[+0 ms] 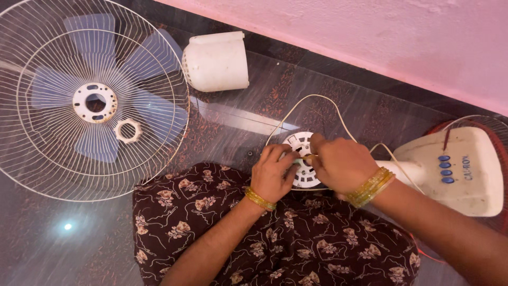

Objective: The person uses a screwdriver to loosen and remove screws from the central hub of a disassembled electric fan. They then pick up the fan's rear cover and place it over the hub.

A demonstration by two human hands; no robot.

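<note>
1. The left hand [273, 173] rests on the near-left edge of a white fan motor head [303, 159], its fingers curled against the round, slotted face and pressing it in place.
2. The right hand [338, 162] is closed around a thin tool [306, 157] with a pale tip, held across the motor head's centre; what kind of tool it is cannot be told.
3. The motor head lies on the dark glossy floor [248, 116], just beyond the person's lap in brown flowered cloth [296, 238], and the two hands hide most of its near half.
4. A white cord [317, 98] loops from the motor head out over the floor and back toward the right.
5. The fan's cream base [465, 175], with a row of blue buttons, lies to the right, joined to the motor head by its neck under the right wrist.
6. A white motor cover [217, 61] lies on its side near the pink wall [370, 32].
7. Far left, a wire guard [53, 175] lies flat over a pale blue blade [100, 137], with a small white ring nut [128, 131] resting on the wires.
8. Both wrists wear gold bangles [372, 186].
</note>
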